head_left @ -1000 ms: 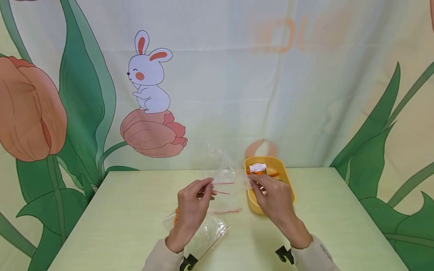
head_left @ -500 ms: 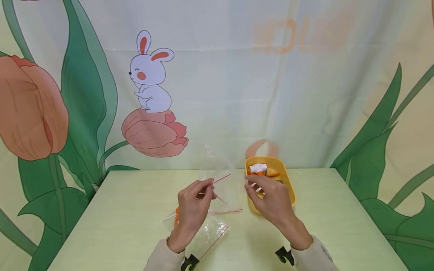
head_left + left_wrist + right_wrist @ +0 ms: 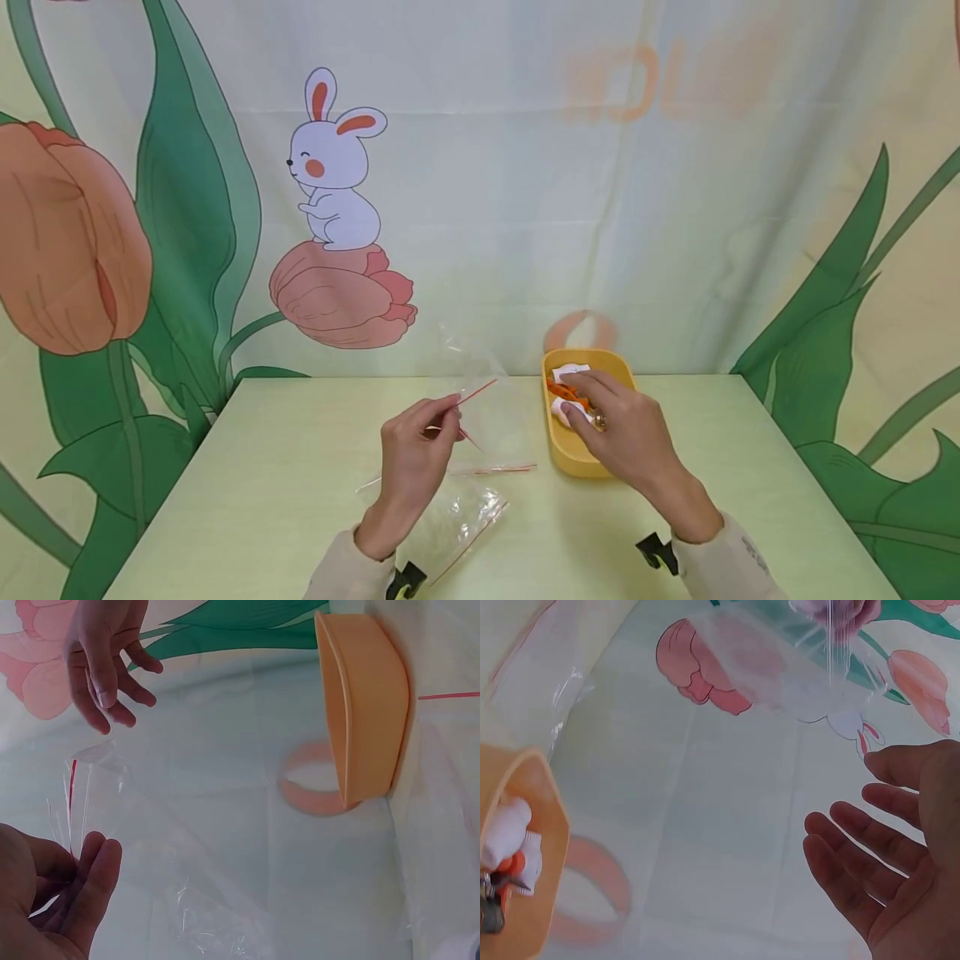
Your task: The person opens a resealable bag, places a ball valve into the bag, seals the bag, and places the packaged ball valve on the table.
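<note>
Low at the frame's centre, the left hand (image 3: pixel 414 458) pinches a clear bag (image 3: pixel 142 832) by its mouth — red edges (image 3: pixel 478 392) forking rightward toward the right hand (image 3: pixel 633 429), loosely spread and holding nothing — left of the yellow box (image 3: pixel 581 463).

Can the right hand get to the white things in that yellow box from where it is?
Probably yes. The right hand is empty, the box is open on top, and nothing visible blocks the white things, though the hand would likely have to lower.
</note>
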Available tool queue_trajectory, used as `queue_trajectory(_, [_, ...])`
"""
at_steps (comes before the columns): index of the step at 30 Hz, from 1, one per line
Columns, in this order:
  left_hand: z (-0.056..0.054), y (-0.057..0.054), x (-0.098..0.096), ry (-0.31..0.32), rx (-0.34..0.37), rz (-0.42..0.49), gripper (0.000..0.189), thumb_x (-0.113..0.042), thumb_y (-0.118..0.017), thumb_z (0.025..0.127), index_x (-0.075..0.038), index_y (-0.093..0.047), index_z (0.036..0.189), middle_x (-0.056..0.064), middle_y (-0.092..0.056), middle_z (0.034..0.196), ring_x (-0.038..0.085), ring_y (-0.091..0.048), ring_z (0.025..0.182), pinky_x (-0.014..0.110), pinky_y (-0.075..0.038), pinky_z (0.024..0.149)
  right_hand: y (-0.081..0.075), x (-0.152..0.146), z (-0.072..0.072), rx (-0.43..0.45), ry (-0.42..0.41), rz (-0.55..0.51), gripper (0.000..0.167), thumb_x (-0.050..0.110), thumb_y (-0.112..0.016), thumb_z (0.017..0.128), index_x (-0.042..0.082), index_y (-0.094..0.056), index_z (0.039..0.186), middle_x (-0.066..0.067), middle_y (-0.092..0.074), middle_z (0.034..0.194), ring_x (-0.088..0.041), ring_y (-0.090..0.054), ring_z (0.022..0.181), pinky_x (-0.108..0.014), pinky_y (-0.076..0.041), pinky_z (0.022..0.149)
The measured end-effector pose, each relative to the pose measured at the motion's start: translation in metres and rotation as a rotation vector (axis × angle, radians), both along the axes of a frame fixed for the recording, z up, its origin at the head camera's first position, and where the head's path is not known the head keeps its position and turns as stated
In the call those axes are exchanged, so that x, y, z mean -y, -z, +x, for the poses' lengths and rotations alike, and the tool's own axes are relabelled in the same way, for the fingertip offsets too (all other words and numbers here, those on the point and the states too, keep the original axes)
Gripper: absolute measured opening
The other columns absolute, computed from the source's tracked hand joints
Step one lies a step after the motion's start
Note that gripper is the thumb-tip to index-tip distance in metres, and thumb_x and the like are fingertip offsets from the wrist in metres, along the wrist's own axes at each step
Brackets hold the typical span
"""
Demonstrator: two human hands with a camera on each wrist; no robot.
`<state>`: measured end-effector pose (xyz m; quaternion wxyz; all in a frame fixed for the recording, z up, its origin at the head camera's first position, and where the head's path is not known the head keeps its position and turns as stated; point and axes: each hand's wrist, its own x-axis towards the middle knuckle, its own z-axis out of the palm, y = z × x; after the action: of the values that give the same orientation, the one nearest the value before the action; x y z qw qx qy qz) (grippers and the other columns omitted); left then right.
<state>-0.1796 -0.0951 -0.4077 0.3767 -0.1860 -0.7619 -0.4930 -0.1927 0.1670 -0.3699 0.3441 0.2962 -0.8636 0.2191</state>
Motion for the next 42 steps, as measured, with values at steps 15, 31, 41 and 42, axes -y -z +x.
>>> queue_trajectory(15, [0.002, 0.003, 0.014, -0.050, 0.035, -0.079, 0.018, 0.008, -0.066, 0.085, -0.001, -0.076, 0.097, 0.006, -0.071, 0.074, 0.007, -0.067, 0.057, 0.013, -0.053, 0.054, -0.008, -0.038, -0.032, 0.209, 0.119, 0.254, 0.044, 0.026, -0.076, 0.086, 0.013, -0.063, 0.127, -0.006, -0.068, 0.118, -0.015, -0.061, 0.067, -0.024, -0.045, 0.053])
queue_trajectory(31, [0.002, 0.006, 0.015, -0.046, 0.026, -0.094, 0.018, 0.009, -0.066, 0.083, -0.001, -0.077, 0.095, 0.005, -0.071, 0.071, 0.007, -0.067, 0.056, 0.012, -0.052, 0.053, -0.007, -0.047, -0.076, 0.580, 0.184, 0.453, 0.068, 0.039, -0.072, 0.088, 0.022, -0.044, 0.147, -0.011, -0.042, 0.153, -0.038, -0.052, 0.130, -0.059, -0.049, 0.097])
queue_trajectory(41, [0.003, 0.008, 0.013, -0.036, 0.035, -0.098, 0.019, 0.009, -0.066, 0.083, -0.001, -0.077, 0.095, 0.005, -0.071, 0.071, 0.006, -0.067, 0.057, 0.012, -0.052, 0.053, 0.004, -0.050, -0.108, 0.675, 0.146, 0.549, 0.069, 0.038, -0.068, 0.092, 0.020, -0.038, 0.151, -0.013, -0.036, 0.157, -0.039, -0.046, 0.136, -0.060, -0.046, 0.100])
queue_trajectory(42, [0.003, 0.008, 0.013, -0.035, 0.031, -0.098, 0.019, 0.009, -0.066, 0.082, -0.001, -0.077, 0.095, 0.005, -0.071, 0.071, 0.006, -0.067, 0.057, 0.012, -0.052, 0.053, 0.006, -0.050, -0.112, 0.677, 0.149, 0.554, 0.069, 0.038, -0.068, 0.092, 0.019, -0.039, 0.151, -0.013, -0.038, 0.156, -0.039, -0.047, 0.134, -0.060, -0.046, 0.100])
